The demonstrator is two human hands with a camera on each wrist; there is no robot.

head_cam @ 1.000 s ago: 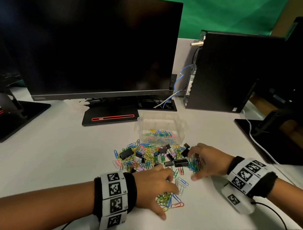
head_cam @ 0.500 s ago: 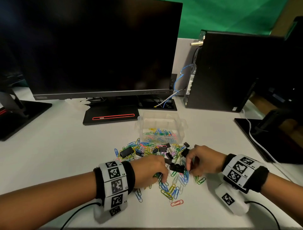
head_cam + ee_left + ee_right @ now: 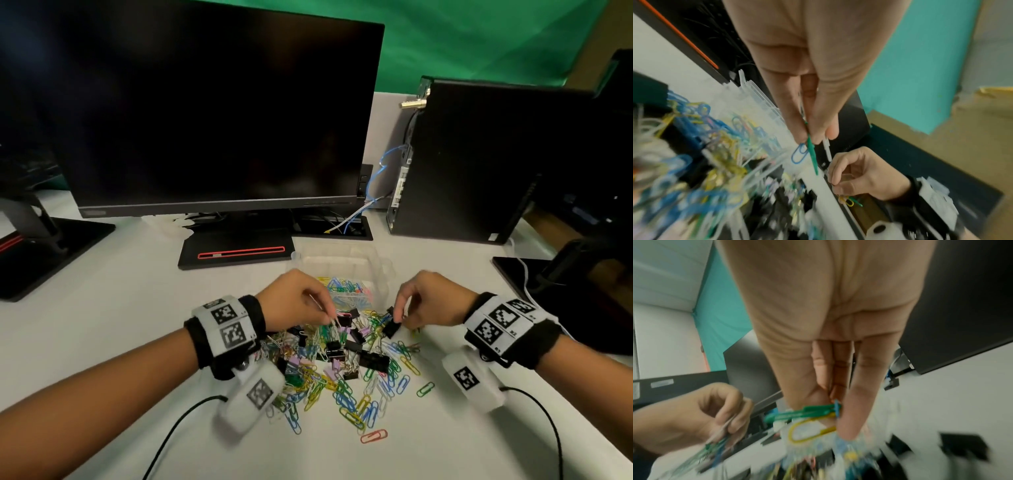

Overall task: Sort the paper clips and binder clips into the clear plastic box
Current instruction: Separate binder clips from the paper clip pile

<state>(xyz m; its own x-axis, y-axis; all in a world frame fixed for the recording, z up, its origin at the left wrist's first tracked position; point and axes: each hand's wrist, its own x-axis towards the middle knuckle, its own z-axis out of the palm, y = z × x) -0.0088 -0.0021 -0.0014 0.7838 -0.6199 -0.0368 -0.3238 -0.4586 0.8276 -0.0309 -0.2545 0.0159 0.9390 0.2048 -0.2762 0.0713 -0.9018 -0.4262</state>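
Over the table (image 3: 102,325), both hands (image 3: 294,301) have lifted clips (image 3: 346,373).

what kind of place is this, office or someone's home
Most likely an office or lab desk, though a home setup cannot be ruled out. A large dark monitor and a black desktop computer with cables stand on a white table, and a green backdrop hangs behind.

Both forearms reach in from the near edge, each wrist wrapped in a black band with white tag markers. The left hand (image 3: 294,301) hangs fingers-down with its fingertips (image 3: 807,134) pinched together. The right hand (image 3: 431,298) mirrors it, its fingertips (image 3: 846,426) pinched too.
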